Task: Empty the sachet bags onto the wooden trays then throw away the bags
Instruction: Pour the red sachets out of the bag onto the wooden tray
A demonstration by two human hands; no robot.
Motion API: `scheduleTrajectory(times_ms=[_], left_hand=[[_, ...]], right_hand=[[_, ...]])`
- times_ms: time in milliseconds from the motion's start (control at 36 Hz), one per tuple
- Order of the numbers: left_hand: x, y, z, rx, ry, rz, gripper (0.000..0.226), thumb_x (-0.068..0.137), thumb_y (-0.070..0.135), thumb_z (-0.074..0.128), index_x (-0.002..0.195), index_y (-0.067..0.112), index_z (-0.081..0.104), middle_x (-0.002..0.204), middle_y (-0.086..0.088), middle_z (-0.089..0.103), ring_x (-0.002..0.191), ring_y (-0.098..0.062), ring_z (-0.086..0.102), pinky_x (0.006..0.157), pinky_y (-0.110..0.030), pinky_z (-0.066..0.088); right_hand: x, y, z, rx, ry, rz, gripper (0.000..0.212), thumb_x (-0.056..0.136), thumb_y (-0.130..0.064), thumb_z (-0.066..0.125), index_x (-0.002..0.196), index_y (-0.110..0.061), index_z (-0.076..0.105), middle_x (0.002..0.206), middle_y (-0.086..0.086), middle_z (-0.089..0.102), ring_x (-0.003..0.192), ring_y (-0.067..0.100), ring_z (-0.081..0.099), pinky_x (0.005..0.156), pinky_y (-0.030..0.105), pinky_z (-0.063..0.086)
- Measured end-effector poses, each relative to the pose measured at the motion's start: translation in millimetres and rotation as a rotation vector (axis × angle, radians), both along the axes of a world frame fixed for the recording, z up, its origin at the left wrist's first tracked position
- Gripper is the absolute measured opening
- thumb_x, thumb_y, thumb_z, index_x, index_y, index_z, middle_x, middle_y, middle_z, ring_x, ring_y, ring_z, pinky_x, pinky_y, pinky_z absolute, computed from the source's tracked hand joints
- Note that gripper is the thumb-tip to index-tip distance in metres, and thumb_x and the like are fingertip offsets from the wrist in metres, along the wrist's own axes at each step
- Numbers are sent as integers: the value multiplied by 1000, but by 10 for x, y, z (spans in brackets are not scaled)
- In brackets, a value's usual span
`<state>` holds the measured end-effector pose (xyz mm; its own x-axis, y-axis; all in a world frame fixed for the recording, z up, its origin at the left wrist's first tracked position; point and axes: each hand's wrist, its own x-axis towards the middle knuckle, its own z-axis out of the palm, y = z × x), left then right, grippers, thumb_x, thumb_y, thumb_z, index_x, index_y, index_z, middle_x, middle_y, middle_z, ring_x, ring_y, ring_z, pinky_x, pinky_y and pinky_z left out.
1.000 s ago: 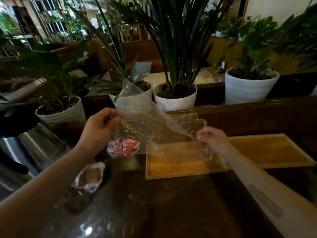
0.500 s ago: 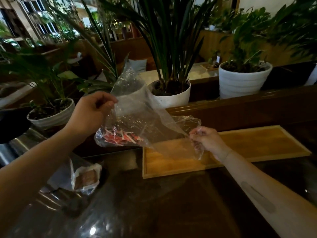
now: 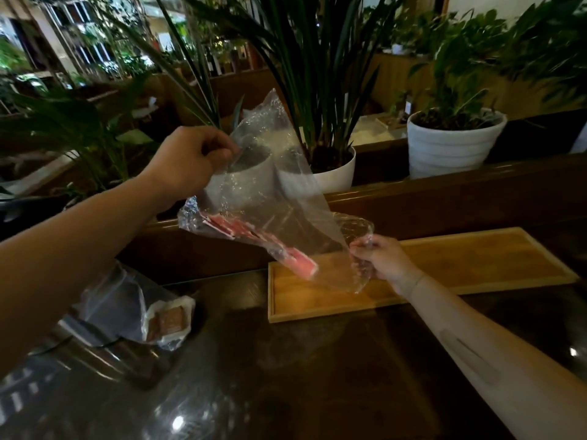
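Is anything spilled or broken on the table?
Nothing looks spilled or broken. The clear bag is tilted on purpose, so the red sachets slide toward the wooden tray. A second bag lies slumped at the left.

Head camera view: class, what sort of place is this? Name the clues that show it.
Probably a café or restaurant counter: a glossy dark counter with a wooden tray, potted plants in white pots along a wooden ledge, and more tables behind.

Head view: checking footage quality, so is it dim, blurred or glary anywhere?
Head view: dim overall; bright windows blown out upper left; glare spots on the dark glossy counter; wide-angle bending at edges; red sachets smeared inside the clear bag.
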<state>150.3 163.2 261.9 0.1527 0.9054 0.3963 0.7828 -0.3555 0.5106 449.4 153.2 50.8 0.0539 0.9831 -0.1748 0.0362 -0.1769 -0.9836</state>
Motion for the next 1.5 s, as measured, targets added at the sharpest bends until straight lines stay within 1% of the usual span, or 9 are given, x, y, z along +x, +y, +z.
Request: scheduleTrajectory(times_ms=[194, 361, 528, 639, 861, 944, 1083, 1194, 1500], left_hand=[[25, 4, 67, 0, 73, 3, 22, 95, 20, 60, 82, 37, 64, 83, 9, 64, 70, -4, 55, 57, -20, 39], [55, 25, 112, 2, 68, 3, 10, 96, 19, 60, 96, 23, 69, 92, -4, 69, 79, -19, 63, 61, -24, 48], [71, 32, 191, 40, 74, -18, 12, 96, 19, 60, 94, 27, 68, 84, 11, 64, 71, -2, 56, 57, -20, 40], [86, 26, 264, 47, 88, -29, 11, 96, 20, 59, 97, 25, 68, 83, 5, 65, 66, -10, 59, 53, -21, 42], [268, 61, 390, 84, 56, -47, 8, 94, 20, 63, 96, 26, 68, 85, 13, 63, 73, 0, 56, 63, -17, 41], [418, 71, 452, 104, 72, -76, 10, 90, 19, 68, 100, 21, 70, 88, 8, 67, 79, -4, 60, 73, -20, 44], [544, 109, 544, 115, 118, -95, 13, 84, 21, 74, 96, 21, 69, 83, 11, 66, 74, 4, 60, 61, -7, 39], [542, 130, 546, 132, 116, -94, 12, 85, 19, 74, 95, 21, 68, 81, 12, 66, 71, 7, 59, 60, -7, 39], [397, 119, 554, 138, 90, -91, 13, 85, 18, 73, 98, 17, 69, 81, 8, 68, 70, 8, 59, 63, -9, 39]], right_hand=[[9, -49, 55, -7, 37, -21, 8, 91, -8, 65, 98, -10, 69, 85, 7, 73, 68, 15, 70, 54, 28, 57], [6, -69, 75, 0, 47, -31, 7, 90, -12, 67, 97, -13, 71, 85, 3, 75, 73, 16, 71, 68, 37, 58], [-21, -83, 60, -2, 55, -35, 6, 88, -16, 69, 93, -18, 72, 89, 4, 77, 81, 19, 74, 71, 41, 61], [-86, -95, 49, 2, 60, -44, 7, 88, -17, 69, 94, -19, 73, 93, 5, 78, 86, 22, 74, 75, 44, 62], [-228, -157, 12, 45, 133, -96, 11, 91, -15, 67, 101, -14, 71, 93, 6, 76, 82, 20, 72, 67, 34, 58], [-290, -173, -47, 12, 123, -99, 16, 91, -19, 68, 105, -11, 69, 97, 10, 74, 83, 25, 71, 72, 40, 56], [-305, -203, -82, 13, 155, -102, 20, 90, -19, 69, 108, -11, 68, 103, 11, 74, 91, 29, 72, 83, 50, 57], [-269, -205, -75, 15, 170, -112, 22, 90, -21, 70, 108, -10, 69, 98, 9, 75, 83, 23, 72, 64, 37, 57], [-212, -155, -72, 24, 183, -133, 12, 88, -21, 71, 100, -19, 71, 92, 2, 77, 86, 20, 74, 71, 37, 57]])
